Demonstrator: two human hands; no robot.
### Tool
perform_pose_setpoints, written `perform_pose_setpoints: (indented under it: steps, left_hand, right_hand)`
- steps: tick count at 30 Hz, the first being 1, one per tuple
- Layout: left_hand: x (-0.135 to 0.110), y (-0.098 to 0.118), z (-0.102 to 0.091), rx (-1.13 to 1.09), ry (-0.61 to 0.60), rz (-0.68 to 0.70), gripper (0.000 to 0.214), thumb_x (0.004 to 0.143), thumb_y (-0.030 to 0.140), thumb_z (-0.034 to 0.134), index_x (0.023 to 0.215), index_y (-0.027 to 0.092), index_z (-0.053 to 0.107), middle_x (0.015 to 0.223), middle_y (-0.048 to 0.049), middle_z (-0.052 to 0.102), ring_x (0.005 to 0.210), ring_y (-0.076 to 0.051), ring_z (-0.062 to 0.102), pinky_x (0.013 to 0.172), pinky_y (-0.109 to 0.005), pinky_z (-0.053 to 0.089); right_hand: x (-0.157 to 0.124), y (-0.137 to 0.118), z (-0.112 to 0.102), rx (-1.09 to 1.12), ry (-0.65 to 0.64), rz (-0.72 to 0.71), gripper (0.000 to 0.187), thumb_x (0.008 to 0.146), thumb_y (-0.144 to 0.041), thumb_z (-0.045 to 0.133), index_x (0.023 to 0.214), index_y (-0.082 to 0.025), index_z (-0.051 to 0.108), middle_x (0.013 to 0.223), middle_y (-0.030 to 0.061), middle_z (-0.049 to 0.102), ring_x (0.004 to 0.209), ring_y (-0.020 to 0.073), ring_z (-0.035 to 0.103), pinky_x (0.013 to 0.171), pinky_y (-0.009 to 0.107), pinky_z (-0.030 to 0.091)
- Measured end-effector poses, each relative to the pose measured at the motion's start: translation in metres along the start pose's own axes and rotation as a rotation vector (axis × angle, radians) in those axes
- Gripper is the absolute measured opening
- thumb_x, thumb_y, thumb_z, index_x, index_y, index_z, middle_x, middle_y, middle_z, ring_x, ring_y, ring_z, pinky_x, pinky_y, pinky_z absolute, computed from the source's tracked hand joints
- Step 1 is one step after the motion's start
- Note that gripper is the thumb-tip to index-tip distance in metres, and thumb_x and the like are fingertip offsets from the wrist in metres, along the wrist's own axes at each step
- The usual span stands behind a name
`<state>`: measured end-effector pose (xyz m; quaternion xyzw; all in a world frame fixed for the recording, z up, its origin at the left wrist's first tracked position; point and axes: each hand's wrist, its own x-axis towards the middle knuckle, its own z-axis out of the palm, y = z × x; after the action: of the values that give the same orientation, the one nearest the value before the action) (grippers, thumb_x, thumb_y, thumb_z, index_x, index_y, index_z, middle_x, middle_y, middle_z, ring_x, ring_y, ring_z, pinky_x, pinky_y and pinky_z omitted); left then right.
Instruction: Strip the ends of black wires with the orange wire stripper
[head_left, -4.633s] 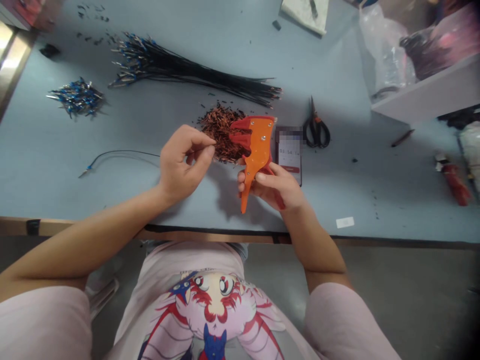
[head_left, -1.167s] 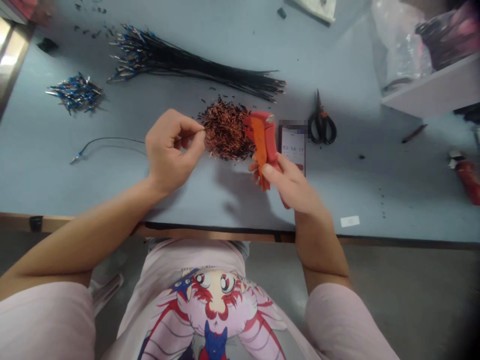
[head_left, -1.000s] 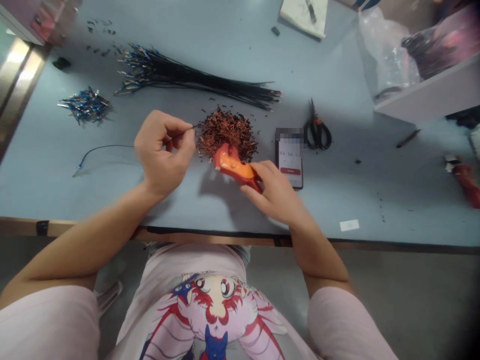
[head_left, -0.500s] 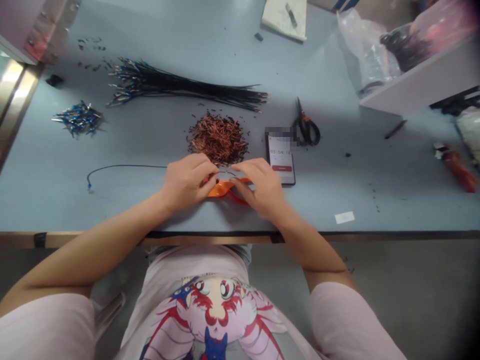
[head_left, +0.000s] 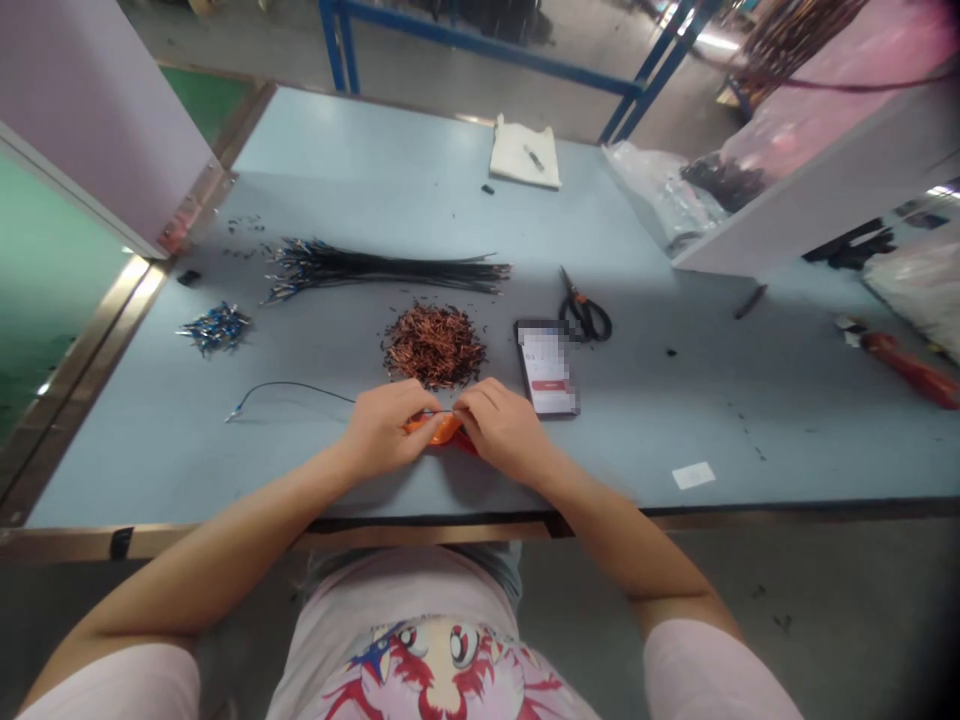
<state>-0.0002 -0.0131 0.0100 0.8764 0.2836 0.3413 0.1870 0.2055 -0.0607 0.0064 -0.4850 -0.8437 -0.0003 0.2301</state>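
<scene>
My left hand and my right hand meet near the front edge of the blue table. Both are closed in a pinch on the bare end of a thin black wire, which trails left to a blue terminal. Under and between my hands lies an orange wire stripper, mostly hidden by my fingers. A heap of copper strand scraps sits just behind my hands.
A bundle of black wires with blue terminals lies further back, loose blue terminals at left. A phone and black scissors are right of the heap. A white shelf and red tool stand far right.
My right hand lowered the orange stripper onto the table and let it go. Both hands came together over it on the wire end. My head lifted, showing more of the far table.
</scene>
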Motion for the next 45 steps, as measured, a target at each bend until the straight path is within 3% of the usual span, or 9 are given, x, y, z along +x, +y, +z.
perform_pose_setpoints:
  steps: [7,11,15,21,24,27,32,40,45]
  left_hand:
    - [0.000,0.004,-0.003,0.075,-0.022,0.041,0.021,0.093,0.019,0.053,0.076,0.018,0.066,0.065,-0.0010,0.063,0.057,-0.013,0.055,0.057,-0.025,0.039]
    - [0.001,-0.004,-0.014,0.014,0.059,-0.103,0.021,0.090,0.022,0.055,0.072,0.020,0.066,0.065,-0.0009,0.067,0.056,-0.012,0.056,0.058,-0.025,0.042]
    - [0.009,-0.022,-0.031,0.082,0.162,-0.229,0.020,0.091,0.026,0.055,0.074,0.019,0.066,0.066,-0.0023,0.068,0.054,-0.013,0.057,0.053,-0.024,0.043]
    - [0.011,-0.009,-0.015,0.101,-0.038,-0.051,0.020,0.090,0.024,0.056,0.074,0.020,0.068,0.065,0.0000,0.070,0.053,-0.015,0.061,0.053,-0.026,0.047]
    - [0.001,-0.010,-0.008,0.097,-0.118,-0.009,0.017,0.093,0.028,0.056,0.083,0.024,0.069,0.074,0.0007,0.073,0.061,-0.017,0.068,0.057,-0.027,0.051]
    - [0.000,-0.014,-0.008,0.122,-0.047,-0.021,0.010,0.092,0.029,0.060,0.090,0.025,0.069,0.076,-0.0003,0.071,0.061,-0.018,0.065,0.058,-0.030,0.049]
    - [0.005,0.003,-0.006,0.035,0.044,0.035,0.009,0.088,0.023,0.065,0.082,0.019,0.070,0.067,-0.0022,0.067,0.056,-0.014,0.057,0.056,-0.026,0.042]
    - [0.005,-0.019,0.005,0.115,0.025,0.096,0.016,0.092,0.024,0.062,0.078,0.017,0.067,0.067,-0.0012,0.064,0.056,-0.011,0.053,0.051,-0.021,0.039]
    - [0.002,-0.020,0.004,0.043,0.039,0.103,0.003,0.088,0.018,0.068,0.088,0.018,0.070,0.070,-0.0002,0.065,0.061,-0.011,0.055,0.056,-0.021,0.041]
  right_hand:
    - [0.003,-0.001,0.001,-0.029,-0.080,-0.002,0.021,0.100,-0.016,0.047,0.087,-0.017,0.063,0.085,0.0085,0.068,0.081,0.0222,0.057,0.068,0.032,0.043]
    - [0.006,0.015,0.000,-0.025,-0.170,0.132,0.019,0.098,-0.014,0.049,0.087,-0.017,0.065,0.089,0.0118,0.069,0.086,0.0241,0.061,0.070,0.033,0.045]
    - [0.012,0.039,-0.003,0.031,-0.094,0.220,0.022,0.097,-0.010,0.048,0.088,-0.015,0.068,0.088,0.0115,0.070,0.084,0.0228,0.064,0.071,0.033,0.049]
    - [0.012,0.017,-0.006,0.191,0.067,0.102,0.025,0.088,-0.018,0.070,0.113,-0.017,0.072,0.120,0.0122,0.071,0.113,0.0225,0.063,0.098,0.034,0.051]
    - [0.019,0.002,-0.011,0.124,-0.100,-0.014,0.026,0.098,-0.026,0.058,0.117,-0.013,0.070,0.113,0.0109,0.075,0.104,0.0216,0.067,0.094,0.032,0.051]
    - [0.022,0.002,-0.014,0.086,-0.288,0.021,0.024,0.102,-0.023,0.050,0.110,-0.015,0.072,0.109,0.0101,0.076,0.099,0.0214,0.067,0.083,0.031,0.051]
    - [0.015,0.000,-0.012,0.184,-0.144,0.090,0.024,0.101,-0.017,0.049,0.111,-0.013,0.070,0.109,0.0130,0.071,0.103,0.0231,0.061,0.086,0.033,0.046]
    - [0.011,0.007,-0.003,0.243,-0.095,0.142,0.023,0.097,-0.016,0.053,0.100,-0.014,0.076,0.103,0.0136,0.068,0.097,0.0245,0.056,0.074,0.032,0.042]
    - [0.008,0.007,0.006,0.242,0.086,0.131,0.024,0.097,-0.018,0.052,0.092,-0.013,0.075,0.096,0.0126,0.066,0.090,0.0227,0.051,0.072,0.032,0.039]
